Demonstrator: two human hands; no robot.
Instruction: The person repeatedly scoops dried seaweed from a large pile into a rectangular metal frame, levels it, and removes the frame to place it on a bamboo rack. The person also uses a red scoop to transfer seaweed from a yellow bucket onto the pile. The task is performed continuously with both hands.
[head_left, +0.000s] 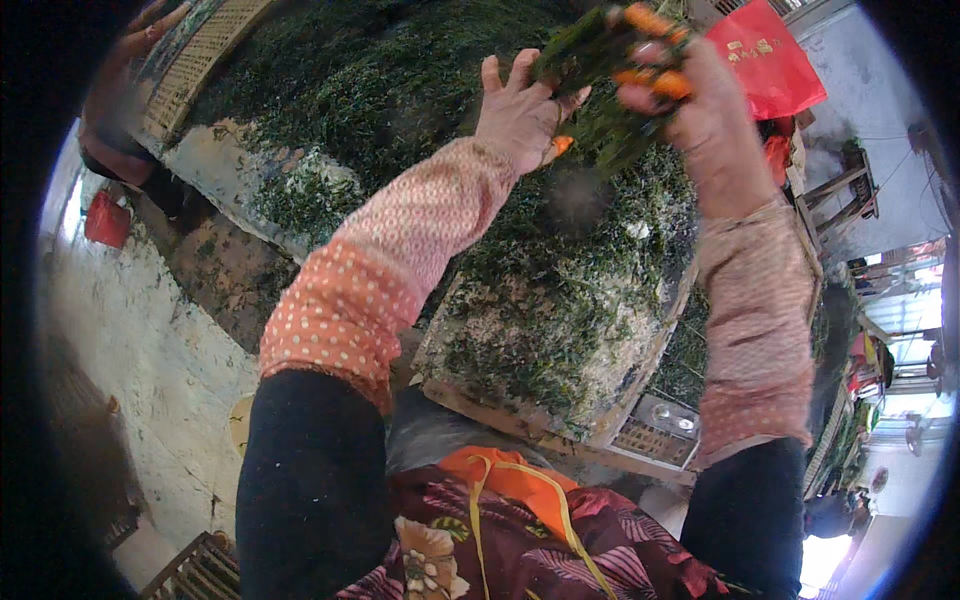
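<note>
My left hand (519, 112) is at the upper middle of the head view, fingers spread, with an orange wrapping at the thumb tip. Nothing shows in its grasp. Beside it, my right hand (667, 86) is blurred by motion and curled around a bunch of dark green leafy sprigs (619, 139). Orange wrappings cover several of its fingertips. Below both hands spreads a large heap of loose green leaves (405, 82) on a broad work surface, with paler debris (525, 322) near its front edge. Patterned pink sleeve covers reach over both forearms.
Another person's hand (154, 26) shows at the upper left, near a woven tray (202, 67). A red bag (772, 60) bearing writing stands at the upper right. A red container (107, 219) lies leftward; a slatted wooden piece (187, 566) is at lower left.
</note>
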